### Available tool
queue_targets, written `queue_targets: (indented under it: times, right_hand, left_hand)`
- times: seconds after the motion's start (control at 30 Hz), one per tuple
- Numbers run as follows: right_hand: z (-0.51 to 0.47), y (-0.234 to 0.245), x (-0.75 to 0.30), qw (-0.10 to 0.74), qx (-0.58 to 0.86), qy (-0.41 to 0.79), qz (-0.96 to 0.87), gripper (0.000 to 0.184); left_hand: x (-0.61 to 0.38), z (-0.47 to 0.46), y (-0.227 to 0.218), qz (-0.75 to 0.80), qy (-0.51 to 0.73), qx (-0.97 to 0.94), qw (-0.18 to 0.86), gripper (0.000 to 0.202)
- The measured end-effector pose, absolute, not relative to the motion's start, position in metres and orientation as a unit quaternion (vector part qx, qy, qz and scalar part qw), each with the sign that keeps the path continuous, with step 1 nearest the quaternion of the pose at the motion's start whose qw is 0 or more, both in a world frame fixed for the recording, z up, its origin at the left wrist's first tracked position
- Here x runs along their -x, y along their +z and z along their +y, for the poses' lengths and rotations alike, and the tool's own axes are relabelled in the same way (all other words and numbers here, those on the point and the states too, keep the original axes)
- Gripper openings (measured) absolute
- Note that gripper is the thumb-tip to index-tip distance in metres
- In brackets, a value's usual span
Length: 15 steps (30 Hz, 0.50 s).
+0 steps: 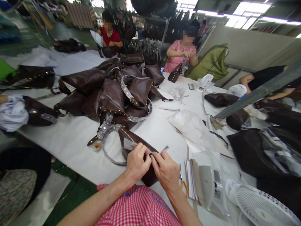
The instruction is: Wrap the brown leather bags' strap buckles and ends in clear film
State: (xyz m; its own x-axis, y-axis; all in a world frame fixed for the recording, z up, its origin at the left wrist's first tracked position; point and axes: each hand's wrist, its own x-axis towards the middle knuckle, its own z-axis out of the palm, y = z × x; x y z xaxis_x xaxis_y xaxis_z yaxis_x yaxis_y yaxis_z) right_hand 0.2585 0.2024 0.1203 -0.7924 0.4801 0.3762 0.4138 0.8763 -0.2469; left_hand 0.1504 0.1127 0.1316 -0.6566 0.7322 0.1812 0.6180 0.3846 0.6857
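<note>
Dark brown leather handbag (133,147), long axis slanting away leftward, left hand (137,164), right hand (166,172), both grips pinching its edge

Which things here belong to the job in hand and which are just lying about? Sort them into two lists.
In use: left hand, right hand, brown leather handbag, its looped strap.
Lying about: orange-handled scissors, white desk fan, piled studded handbags.
</note>
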Motion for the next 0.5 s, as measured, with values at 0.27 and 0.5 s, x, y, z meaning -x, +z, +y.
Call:
queue_targets:
  times: [0.27,0.5]
  right_hand:
    - [0.21,0.114,-0.259,0.237,0.226,0.054,-0.943,0.029]
    - [0.221,0.11,-0.277,0.254,0.133,0.124,-0.95,0.029]
  left_hand:
    - [-0.157,0.113,0.128,0.78,0.372,-0.502,0.043,0.016]
    - [-0.111,0.102,0.16,0.697,0.389,-0.581,0.16,0.019]
